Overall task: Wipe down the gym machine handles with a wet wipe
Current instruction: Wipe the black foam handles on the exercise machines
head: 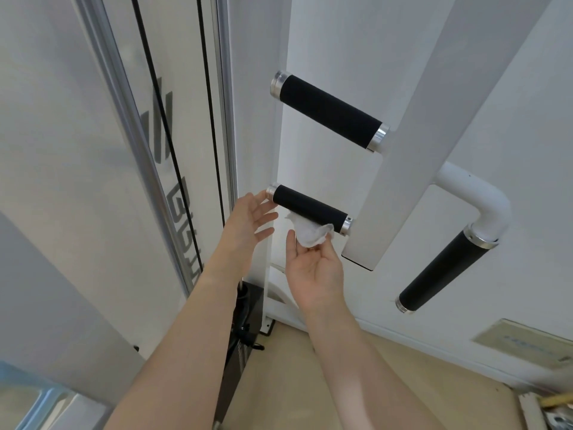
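Three black foam-covered handles with silver end caps stick out from a white machine beam: an upper handle, a middle handle and a lower right handle on a curved white tube. My right hand holds a crumpled white wet wipe in its fingertips, pressed against the underside of the middle handle. My left hand is spread with straight fingers, its fingertips at the silver cap on the middle handle's left end.
A silver upright rail with two black cables runs along the left. A black base part sits on the tan floor below the hands. A label plate is at the lower right.
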Demonstrator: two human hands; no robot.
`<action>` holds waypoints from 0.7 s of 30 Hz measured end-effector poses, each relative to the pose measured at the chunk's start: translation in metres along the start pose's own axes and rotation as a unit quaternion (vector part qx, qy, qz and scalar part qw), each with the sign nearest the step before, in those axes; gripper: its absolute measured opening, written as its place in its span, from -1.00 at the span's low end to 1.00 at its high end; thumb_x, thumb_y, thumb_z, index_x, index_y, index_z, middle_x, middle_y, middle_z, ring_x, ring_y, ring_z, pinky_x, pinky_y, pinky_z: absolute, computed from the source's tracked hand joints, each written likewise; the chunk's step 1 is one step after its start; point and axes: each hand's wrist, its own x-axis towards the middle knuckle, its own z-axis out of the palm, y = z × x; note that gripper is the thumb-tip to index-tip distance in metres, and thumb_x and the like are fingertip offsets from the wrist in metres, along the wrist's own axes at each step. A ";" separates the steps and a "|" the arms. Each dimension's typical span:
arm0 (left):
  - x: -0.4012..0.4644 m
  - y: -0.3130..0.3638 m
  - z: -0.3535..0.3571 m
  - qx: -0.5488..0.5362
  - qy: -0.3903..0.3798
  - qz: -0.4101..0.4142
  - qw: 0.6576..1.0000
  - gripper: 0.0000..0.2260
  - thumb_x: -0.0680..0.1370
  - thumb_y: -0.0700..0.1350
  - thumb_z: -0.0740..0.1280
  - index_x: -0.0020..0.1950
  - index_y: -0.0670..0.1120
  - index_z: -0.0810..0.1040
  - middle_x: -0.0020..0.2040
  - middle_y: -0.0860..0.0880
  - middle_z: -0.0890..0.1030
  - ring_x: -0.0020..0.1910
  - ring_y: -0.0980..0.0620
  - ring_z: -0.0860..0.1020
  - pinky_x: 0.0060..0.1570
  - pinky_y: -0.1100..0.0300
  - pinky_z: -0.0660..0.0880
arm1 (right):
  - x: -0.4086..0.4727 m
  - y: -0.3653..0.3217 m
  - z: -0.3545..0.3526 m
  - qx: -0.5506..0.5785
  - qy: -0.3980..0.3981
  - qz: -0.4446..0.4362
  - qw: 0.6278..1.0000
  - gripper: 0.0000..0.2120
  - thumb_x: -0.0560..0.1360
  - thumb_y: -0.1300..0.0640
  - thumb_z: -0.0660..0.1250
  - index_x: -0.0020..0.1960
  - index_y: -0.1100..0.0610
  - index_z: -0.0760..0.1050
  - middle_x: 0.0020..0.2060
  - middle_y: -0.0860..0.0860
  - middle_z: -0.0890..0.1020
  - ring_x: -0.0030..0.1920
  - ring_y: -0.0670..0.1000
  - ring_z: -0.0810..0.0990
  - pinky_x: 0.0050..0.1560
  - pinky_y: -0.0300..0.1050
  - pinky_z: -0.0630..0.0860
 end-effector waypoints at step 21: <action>0.000 0.013 -0.002 0.088 0.049 -0.016 0.995 -0.73 0.61 0.05 0.09 0.11 0.02 0.55 0.11 0.04 0.56 0.03 0.13 0.50 0.10 0.16 0.40 | -0.029 -0.014 0.032 -0.167 0.004 0.018 0.986 -0.84 0.53 0.43 0.16 0.04 0.36 0.49 -0.01 0.21 0.61 0.10 0.11 0.59 0.01 -0.08 0.59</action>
